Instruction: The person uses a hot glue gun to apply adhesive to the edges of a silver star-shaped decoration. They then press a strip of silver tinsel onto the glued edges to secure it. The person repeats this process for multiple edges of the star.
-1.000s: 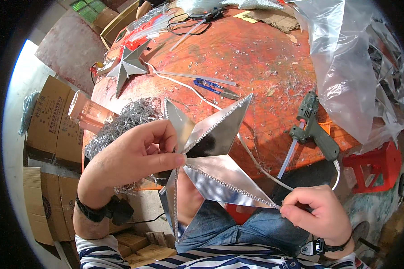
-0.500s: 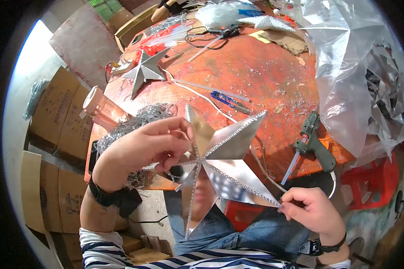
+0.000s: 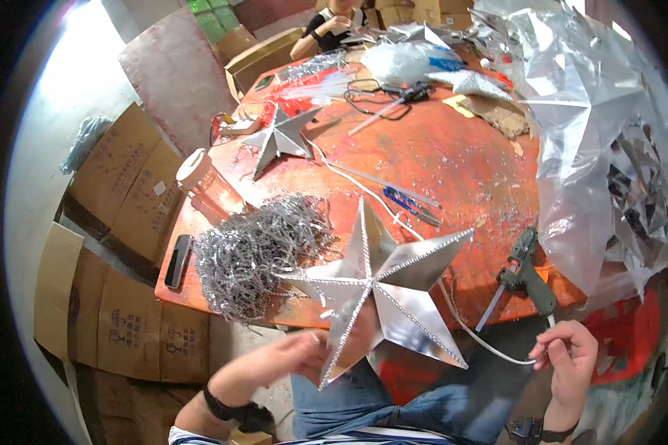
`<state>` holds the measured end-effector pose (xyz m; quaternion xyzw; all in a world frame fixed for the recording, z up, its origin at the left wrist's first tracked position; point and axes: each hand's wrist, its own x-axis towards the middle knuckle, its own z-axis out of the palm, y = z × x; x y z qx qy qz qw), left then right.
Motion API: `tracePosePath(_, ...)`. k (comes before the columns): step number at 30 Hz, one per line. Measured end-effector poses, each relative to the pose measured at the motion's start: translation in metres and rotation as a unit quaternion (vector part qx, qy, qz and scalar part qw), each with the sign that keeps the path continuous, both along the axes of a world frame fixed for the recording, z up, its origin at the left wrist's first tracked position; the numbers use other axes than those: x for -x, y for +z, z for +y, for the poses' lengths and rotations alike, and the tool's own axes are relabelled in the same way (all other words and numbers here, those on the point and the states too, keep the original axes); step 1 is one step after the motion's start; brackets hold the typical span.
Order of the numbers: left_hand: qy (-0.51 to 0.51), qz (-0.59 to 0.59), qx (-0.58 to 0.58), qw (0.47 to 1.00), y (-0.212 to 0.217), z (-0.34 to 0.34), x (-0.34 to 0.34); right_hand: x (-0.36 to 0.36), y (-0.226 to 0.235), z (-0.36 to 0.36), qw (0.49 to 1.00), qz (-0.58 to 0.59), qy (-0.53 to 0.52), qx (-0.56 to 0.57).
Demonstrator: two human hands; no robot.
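A shiny silver five-pointed star (image 3: 415, 308), with beaded silver trim along its ridges, is tilted over my lap at the table's front edge. My left hand (image 3: 297, 356) is at its lower-left arm, fingertips partly hidden behind it; it seems to be gripping the star there. My right hand (image 3: 567, 356) is off to the right, apart from the star. Its fingers are loosely bent with the thumb apart, beside the white cord (image 3: 490, 346), and appear to hold nothing. A tangled heap of silver bead trim (image 3: 263, 248) lies left of the star.
A grey-green glue gun (image 3: 528, 274) rests at the right table edge. Blue-handled snips (image 3: 408, 204), another silver star (image 3: 280, 139), a pink bottle (image 3: 208, 189) and a phone (image 3: 177, 261) lie on the red table. Clear plastic bags (image 3: 571, 148) bulk at right. A person (image 3: 334, 26) sits opposite.
My right hand has let go of the star's right tip and moved right. My left hand has dropped from the star's upper-left side to its lower-left arm. The head view has shifted up.
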<state>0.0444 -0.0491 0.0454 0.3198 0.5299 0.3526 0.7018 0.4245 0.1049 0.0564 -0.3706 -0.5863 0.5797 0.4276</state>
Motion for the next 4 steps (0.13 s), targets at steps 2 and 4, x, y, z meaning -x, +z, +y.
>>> tracePosePath(2, 0.031, -0.130, 0.034, 0.990, 0.003, 0.009, -0.026, 0.001, 0.000, -0.001, 1.000, 0.014, -0.011, -0.013)
tracePosePath(4, 0.026, -0.229, 0.030, 0.973, 0.009, 0.018, -0.028, 0.002, 0.004, 0.002, 0.999, 0.022, -0.019, -0.028)
